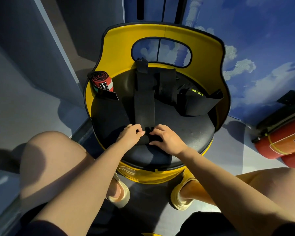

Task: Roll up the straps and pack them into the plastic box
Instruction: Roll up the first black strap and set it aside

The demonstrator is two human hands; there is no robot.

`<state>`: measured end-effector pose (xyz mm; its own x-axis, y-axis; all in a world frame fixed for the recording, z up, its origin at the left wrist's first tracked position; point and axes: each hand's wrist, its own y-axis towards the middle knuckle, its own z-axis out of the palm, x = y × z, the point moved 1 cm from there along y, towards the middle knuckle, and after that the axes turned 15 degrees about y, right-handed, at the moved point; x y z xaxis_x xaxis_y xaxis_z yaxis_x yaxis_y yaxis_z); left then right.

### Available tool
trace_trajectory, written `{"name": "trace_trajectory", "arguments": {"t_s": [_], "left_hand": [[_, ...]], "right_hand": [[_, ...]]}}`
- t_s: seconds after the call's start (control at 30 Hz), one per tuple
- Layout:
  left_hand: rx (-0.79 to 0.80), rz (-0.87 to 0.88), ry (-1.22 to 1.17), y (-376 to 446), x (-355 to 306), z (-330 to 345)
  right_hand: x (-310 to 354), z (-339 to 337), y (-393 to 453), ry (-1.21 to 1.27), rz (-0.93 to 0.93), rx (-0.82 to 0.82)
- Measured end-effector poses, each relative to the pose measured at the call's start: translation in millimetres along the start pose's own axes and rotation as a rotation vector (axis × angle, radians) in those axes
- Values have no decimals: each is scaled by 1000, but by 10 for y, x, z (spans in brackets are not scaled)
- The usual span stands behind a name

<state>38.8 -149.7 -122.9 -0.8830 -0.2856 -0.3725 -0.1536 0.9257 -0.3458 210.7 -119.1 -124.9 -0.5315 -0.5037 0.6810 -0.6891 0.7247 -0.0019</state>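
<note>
A long black strap [144, 103] lies flat along the black seat of a yellow barrel chair [186, 133], running from the backrest toward me. Its near end is curled into a small roll [147, 137]. My left hand [130, 136] and my right hand [167, 139] pinch that roll from either side, fingers curled over it. A rolled red, white and green strap [101, 81] rests on the chair's left edge. More black straps, one marked XUEYING [197, 95], lie heaped at the seat's back right. No plastic box is in view.
The chair's yellow backrest [119, 48] with an oval cutout rises behind the seat. A red cylinder [279, 143] lies on the floor to the right. My bare knees and sandalled feet flank the chair's base. Grey walls stand at left.
</note>
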Motion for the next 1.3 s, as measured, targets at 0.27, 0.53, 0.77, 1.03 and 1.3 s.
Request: {"name": "trace_trajectory", "arguments": {"t_s": [0.27, 0.53, 0.77, 1.03, 1.3], "left_hand": [[-200, 139, 117, -114, 38, -50], [-101, 106, 119, -16, 17, -62], [-36, 53, 6, 98, 14, -150], [-57, -22, -175, 194, 41, -189], [-99, 12, -73, 214, 24, -179]], "right_hand": [[25, -152, 242, 105, 190, 110], [15, -117, 267, 182, 237, -22], [-15, -30, 153, 213, 162, -130], [-21, -108, 411, 293, 331, -95], [-32, -157, 613, 385, 488, -117]]}}
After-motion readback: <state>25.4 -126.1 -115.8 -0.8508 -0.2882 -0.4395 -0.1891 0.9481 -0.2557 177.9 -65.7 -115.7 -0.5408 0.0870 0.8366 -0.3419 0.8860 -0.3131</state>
